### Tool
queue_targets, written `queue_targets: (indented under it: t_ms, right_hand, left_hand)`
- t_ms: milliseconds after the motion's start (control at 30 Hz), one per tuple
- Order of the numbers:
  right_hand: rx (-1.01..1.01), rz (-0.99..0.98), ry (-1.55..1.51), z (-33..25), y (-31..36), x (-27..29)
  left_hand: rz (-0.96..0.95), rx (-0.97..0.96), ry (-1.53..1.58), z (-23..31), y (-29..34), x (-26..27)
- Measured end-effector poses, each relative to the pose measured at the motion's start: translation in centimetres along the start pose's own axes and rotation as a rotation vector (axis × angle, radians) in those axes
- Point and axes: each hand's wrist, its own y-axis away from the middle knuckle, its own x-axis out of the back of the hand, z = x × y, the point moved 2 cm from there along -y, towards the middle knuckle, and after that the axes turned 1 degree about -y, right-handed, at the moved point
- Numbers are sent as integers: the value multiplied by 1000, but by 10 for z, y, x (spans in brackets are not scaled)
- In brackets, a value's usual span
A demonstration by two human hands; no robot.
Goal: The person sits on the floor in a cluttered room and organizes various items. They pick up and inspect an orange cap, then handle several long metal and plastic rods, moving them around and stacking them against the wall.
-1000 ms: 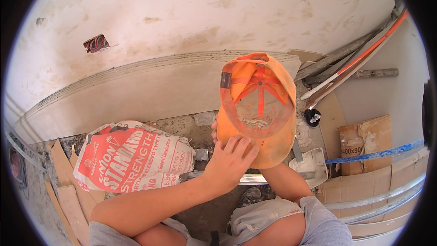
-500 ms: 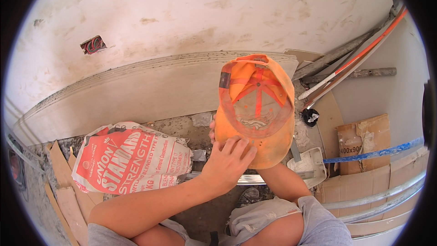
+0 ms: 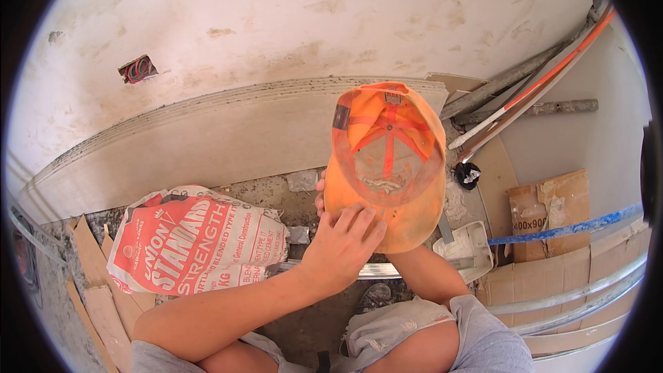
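Just toward 3 o'clock of mid-view, the orange cap (image 3: 385, 166) shows its hollow inside, brim toward 6 o'clock. The right hand's (image 3: 320, 197) grip is clamped on it from behind (only fingertips show, at its 8 o'clock edge). The left hand (image 3: 342, 240) lays fingers on the brim at 7; whether its grip pinches, I cannot tell. A red-and-white sack (image 3: 197, 242) lies off at 8.

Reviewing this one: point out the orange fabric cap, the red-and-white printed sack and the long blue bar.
Orange fabric cap (image 3: 387, 166): head view, inside of the crown.
Red-and-white printed sack (image 3: 200, 242): head view, middle of the printed face.
Long blue bar (image 3: 566, 228): head view, mid-length.
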Motion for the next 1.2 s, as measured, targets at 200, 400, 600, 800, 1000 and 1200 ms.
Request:
queue_targets:
  t_ms: [200,400,600,800,1000,1200]
  right_hand:
    - [21,60,40,-1,1,0]
    - [10,40,60,-5,0,14]
    - [88,-63,-103,1,-12,73]
    - [345,384,274,-17,-5,51]
    - [316,391,274,-11,-3,67]
    - [354,362,391,-11,-2,65]
  left_hand:
    - [3,-7,20,0,0,0]
    - [38,10,69,0,-1,-3]
    - [189,294,533,-29,-4,-11]
    - [108,1075,1496,-76,6,-15]
    - [98,1050,1596,-79,10,-20]
    - [49,1066,1522,-84,15,-25]
